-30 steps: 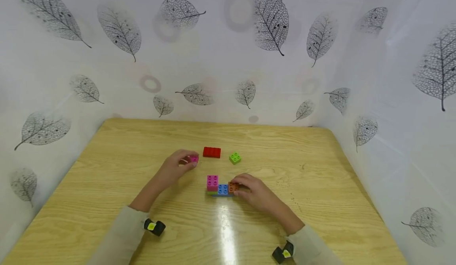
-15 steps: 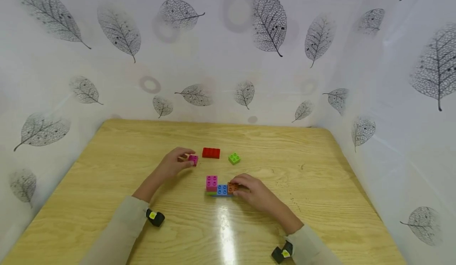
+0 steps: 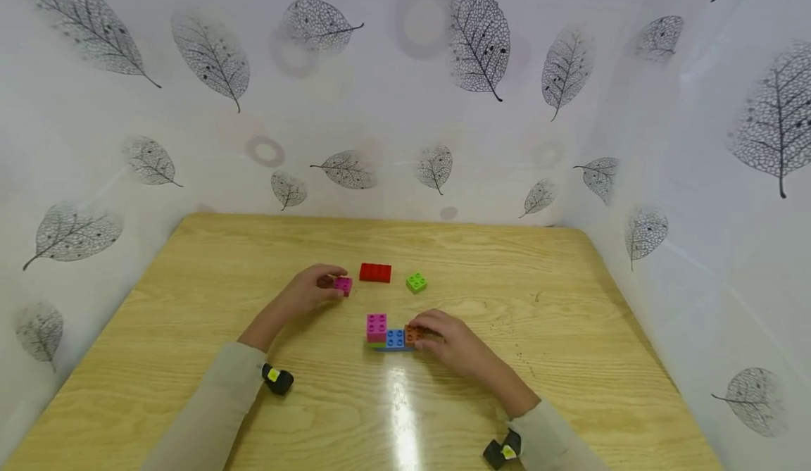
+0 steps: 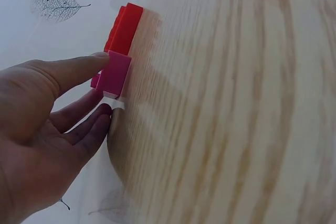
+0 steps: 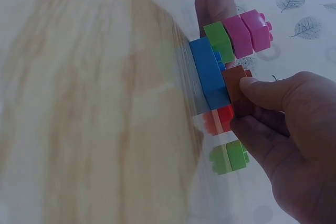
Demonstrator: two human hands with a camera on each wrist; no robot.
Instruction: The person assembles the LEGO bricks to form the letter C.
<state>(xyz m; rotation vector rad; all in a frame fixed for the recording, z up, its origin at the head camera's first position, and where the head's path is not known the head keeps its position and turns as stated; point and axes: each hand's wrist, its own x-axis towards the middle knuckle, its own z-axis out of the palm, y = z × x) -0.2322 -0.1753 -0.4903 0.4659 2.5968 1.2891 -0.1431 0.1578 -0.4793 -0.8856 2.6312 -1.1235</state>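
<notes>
In the head view my left hand pinches a small pink toy brick between thumb and fingers, at the left of the red brick. The left wrist view shows the thumb against one side of that brick. My right hand pinches an orange brick with thumb and fingertips, at the right end of a long blue brick. At the other end of the blue brick, pink bricks stand on a green one. The right hand's fingers partly cover the orange brick.
A red brick lies behind the built piece, with a lime green brick to its right. The wooden table meets a leaf-patterned white sheet at the back and sides. Each wrist carries a black camera.
The left forearm has shifted slightly up and right, while the hand's pinch on the small pink brick has changed a little. The right hand and the built piece stay in place.
</notes>
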